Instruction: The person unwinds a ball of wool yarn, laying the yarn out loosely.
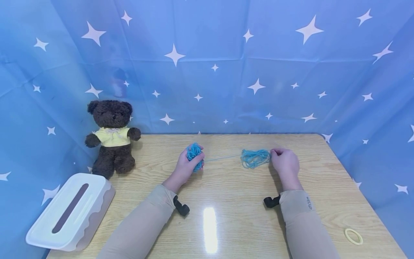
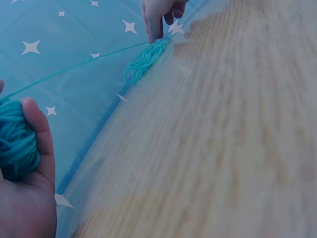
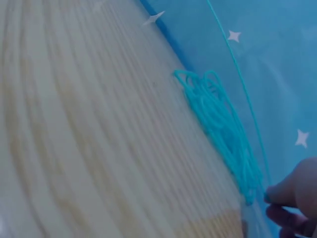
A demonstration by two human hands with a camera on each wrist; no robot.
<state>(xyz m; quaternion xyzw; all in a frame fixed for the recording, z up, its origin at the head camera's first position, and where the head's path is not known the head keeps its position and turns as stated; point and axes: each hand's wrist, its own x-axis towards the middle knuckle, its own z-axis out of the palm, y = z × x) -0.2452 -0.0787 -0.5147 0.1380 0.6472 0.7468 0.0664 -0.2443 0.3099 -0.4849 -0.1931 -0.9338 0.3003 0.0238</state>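
A ball of blue-green yarn (image 1: 194, 152) sits in my left hand (image 1: 185, 167), the fingers and thumb curled round it. Off to the right, a flattened heap of loose loops of the same yarn (image 1: 254, 158) lies on the wooden table. At the heap's right end my right hand (image 1: 287, 164) pinches the yarn between thumb and forefinger. A thin strand (image 2: 74, 69) stretches from the ball to the right fingertips, as the left wrist view shows. Seen from the right wrist, the strand passes above the loops (image 3: 220, 131).
A brown teddy bear (image 1: 114, 138) in a yellow top sits at the table's back left. Before it stands a white slotted box (image 1: 69, 212). A pale yellow ring (image 1: 353, 236) lies near the front right. Behind the table (image 1: 239, 201) hangs a blue starred curtain (image 1: 207, 39).
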